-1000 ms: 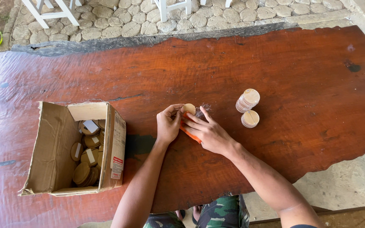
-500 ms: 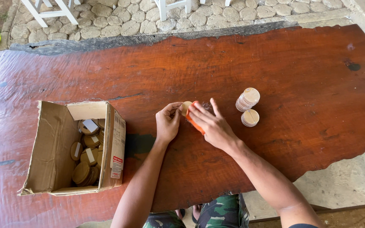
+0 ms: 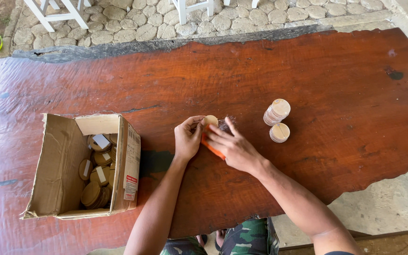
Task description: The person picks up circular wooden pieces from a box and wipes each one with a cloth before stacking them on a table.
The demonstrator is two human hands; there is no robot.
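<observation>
The small round wooden disc (image 3: 210,120) sits at the middle of the long reddish wooden table (image 3: 336,66), and I see it pinched at its edge between the thumb and fingertips of my left hand (image 3: 187,138). My right hand (image 3: 234,147) lies just beside it, fingers stretched out flat and pressing down on an orange strip (image 3: 213,149) and a bit of clear wrapping (image 3: 224,124) that peeks out above the fingers; whether the disc rests on that wrapping I cannot tell.

To the right, near but apart from the hands, stand two short stacks of similar discs: a taller stack (image 3: 276,112), leaning a little, and a lower stack (image 3: 279,132) just in front of it.

Well to the left stands an open cardboard box (image 3: 57,160), flaps up. Inside it, crowded against the right wall, I see many more round wooden discs (image 3: 95,191) bundled in stacks lying on their sides, some with pale label strips across them. The left half of the box floor shows bare cardboard.

Beyond the table's far edge lie cobblestones (image 3: 133,23) and white furniture legs (image 3: 48,12).
</observation>
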